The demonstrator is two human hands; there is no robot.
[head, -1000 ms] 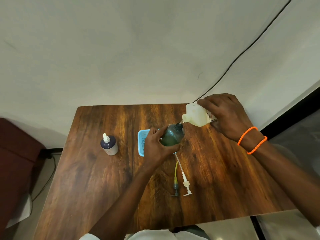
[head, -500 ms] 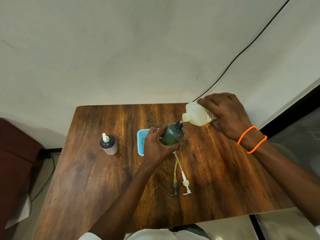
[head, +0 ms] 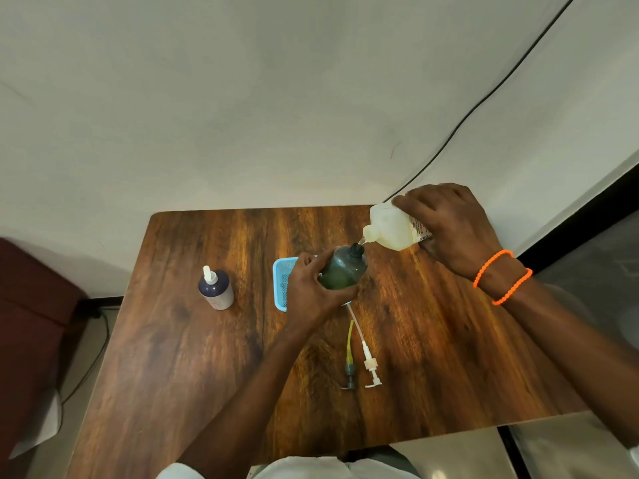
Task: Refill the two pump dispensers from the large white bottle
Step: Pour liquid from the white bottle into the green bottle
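Note:
My left hand (head: 313,288) grips a dark green dispenser bottle (head: 345,267) with its pump off, above the table's middle. My right hand (head: 449,229) holds the large white bottle (head: 390,226) tipped on its side, its spout right at the green bottle's open neck. A thin stream of liquid shows between the two. A dark blue dispenser bottle (head: 216,288) with a white neck stands alone at the left. Two pump heads with tubes lie on the table: a grey and yellow one (head: 350,361) and a white one (head: 368,361).
A small light blue basket (head: 281,281) sits partly under my left hand on the brown wooden table (head: 173,357). A black cable runs down the wall to the table's far right corner. A dark red seat is at the far left.
Both hands hold the same pose. The white bottle has stayed tipped at the green bottle's neck, with only a slight shift of the view.

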